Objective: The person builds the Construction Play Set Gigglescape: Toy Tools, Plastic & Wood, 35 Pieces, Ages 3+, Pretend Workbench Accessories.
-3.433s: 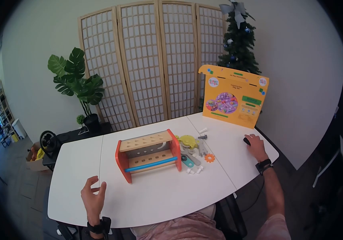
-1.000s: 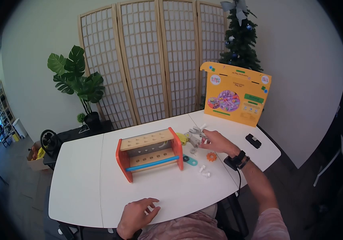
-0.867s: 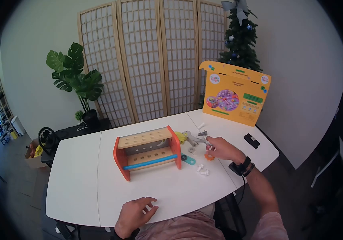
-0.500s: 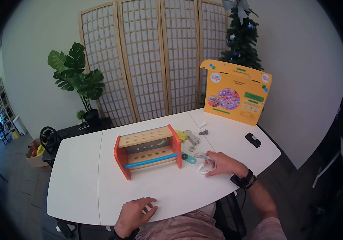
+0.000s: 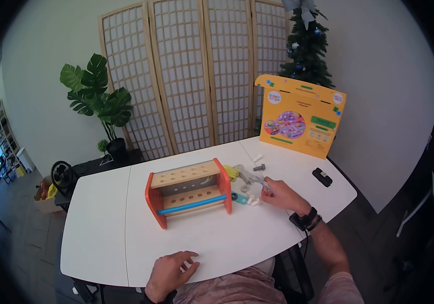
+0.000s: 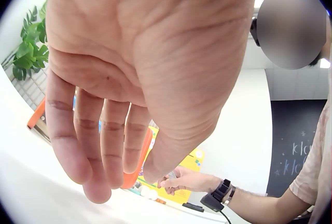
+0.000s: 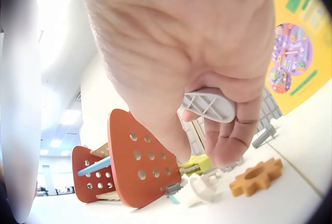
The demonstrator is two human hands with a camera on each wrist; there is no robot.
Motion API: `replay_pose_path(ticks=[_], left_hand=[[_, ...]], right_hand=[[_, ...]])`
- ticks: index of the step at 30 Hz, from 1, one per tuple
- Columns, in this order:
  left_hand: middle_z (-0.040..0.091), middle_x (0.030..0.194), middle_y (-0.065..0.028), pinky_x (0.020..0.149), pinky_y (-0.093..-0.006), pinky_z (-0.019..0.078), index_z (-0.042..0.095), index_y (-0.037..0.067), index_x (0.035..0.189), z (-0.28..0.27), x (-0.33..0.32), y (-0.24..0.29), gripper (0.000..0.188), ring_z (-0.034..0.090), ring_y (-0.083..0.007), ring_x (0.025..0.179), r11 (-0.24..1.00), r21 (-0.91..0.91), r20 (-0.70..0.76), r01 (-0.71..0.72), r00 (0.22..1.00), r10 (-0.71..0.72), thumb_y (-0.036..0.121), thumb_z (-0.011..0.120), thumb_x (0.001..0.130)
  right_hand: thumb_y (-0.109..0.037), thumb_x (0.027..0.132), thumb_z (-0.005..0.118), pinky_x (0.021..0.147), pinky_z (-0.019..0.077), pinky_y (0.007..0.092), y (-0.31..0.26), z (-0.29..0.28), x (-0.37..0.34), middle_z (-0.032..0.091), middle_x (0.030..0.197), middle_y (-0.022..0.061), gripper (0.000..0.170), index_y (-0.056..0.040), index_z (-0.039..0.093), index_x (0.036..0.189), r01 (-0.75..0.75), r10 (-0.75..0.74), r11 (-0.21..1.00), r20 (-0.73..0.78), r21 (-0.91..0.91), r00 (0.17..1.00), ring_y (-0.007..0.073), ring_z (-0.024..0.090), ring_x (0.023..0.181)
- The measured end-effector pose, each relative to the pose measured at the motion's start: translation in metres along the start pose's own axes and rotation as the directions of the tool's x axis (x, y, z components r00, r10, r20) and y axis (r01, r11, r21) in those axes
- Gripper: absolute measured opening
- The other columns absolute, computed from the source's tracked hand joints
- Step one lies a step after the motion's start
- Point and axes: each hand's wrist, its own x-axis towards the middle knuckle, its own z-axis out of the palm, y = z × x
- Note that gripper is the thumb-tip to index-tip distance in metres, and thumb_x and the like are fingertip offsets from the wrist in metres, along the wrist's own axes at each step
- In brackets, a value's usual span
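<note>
The right hand (image 5: 284,196) grips a grey plastic tool over the right part of a pile of toy pieces; in the right wrist view the tool's ribbed handle (image 7: 210,104) lies between thumb and fingers. Below that hand are white pieces (image 7: 203,186), a grey bolt (image 7: 175,188), and an orange gear (image 7: 257,176). To the pile's left stands the toy workbench (image 5: 187,175), with red sides and a blue bar (image 5: 191,204). Near the table's front edge the left hand (image 5: 170,273) holds nothing, its fingers loosely bent; the left wrist view shows its palm (image 6: 150,42).
A yellow box (image 5: 300,116) stands at the table's back right, with a black object (image 5: 322,177) in front of it. A grey bolt (image 5: 259,167) and a white piece (image 5: 258,158) lie behind the pile. A folding screen (image 5: 186,76) is beyond the table (image 5: 95,223).
The right hand left the black object and took up the grey tool; lately the white pieces have shifted back and left toward the pile. The left hand came right, then stayed in place.
</note>
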Motion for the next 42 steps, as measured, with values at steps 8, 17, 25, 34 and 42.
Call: replay_pose_path(ticks=[8,17,25,34,42], left_hand=[[0.083,0.097,-0.0035,0.071,-0.0363,0.0628,0.079,0.014,0.12,0.0,-0.001,-0.004,0.025,0.081,-0.0226,0.078,1.0,-0.006,-0.025,0.006,1.0,-0.006,0.031,0.08,0.101],[0.083,0.097,-0.0039,0.07,-0.0363,0.0623,0.079,0.014,0.119,-0.003,0.0,-0.001,0.025,0.081,-0.0228,0.078,1.0,0.003,-0.023,0.009,1.0,-0.009,0.03,0.08,0.1],[0.083,0.098,-0.0043,0.071,-0.0363,0.0625,0.079,0.014,0.12,-0.015,0.004,0.001,0.024,0.081,-0.023,0.079,0.999,0.041,-0.023,-0.012,1.0,0.013,0.029,0.079,0.101],[0.083,0.103,-0.0066,0.077,-0.0403,0.0637,0.079,0.013,0.124,-0.027,0.05,0.036,0.027,0.08,-0.0264,0.087,0.969,0.141,0.152,-0.204,0.971,0.183,0.03,0.074,0.104],[0.077,0.128,-0.0175,0.102,-0.0476,0.0585,0.072,0.004,0.134,0.038,0.131,0.052,0.038,0.073,-0.0351,0.119,0.859,0.104,0.303,-0.502,0.838,0.453,0.03,0.07,0.106]], right_hand=[[-0.016,0.103,0.076,0.069,0.058,0.0385,0.005,-0.028,-0.002,0.076,0.096,0.0149,0.034,0.0038,0.056,0.121,0.006,-0.018,0.999,-0.246,-0.049,0.969,0.0263,0.075,0.077],[-0.021,0.109,0.07,0.072,0.0563,0.0428,0.002,-0.017,-0.02,0.073,0.091,0.0214,0.03,0.0034,0.054,0.117,-0.044,0.046,0.999,-0.219,0.012,0.975,0.0323,0.074,0.078],[-0.024,0.112,0.065,0.073,0.056,0.046,0.004,-0.001,-0.038,0.072,0.089,0.0289,0.031,0.0029,0.05,0.118,-0.063,0.06,0.998,-0.189,-0.01,0.98,0.0431,0.075,0.082],[-0.034,0.117,0.054,0.079,0.0533,0.0522,0.015,0.008,-0.068,0.07,0.092,0.033,0.037,0.0027,0.048,0.116,-0.239,0.24,0.971,-0.157,0.029,0.958,0.0496,0.071,0.088],[-0.028,0.114,0.051,0.095,0.0517,0.0456,0.044,0.014,-0.079,0.07,0.104,0.0323,0.032,0.0034,0.056,0.115,-0.285,0.331,0.921,-0.149,0.267,0.932,0.0381,0.069,0.1]])
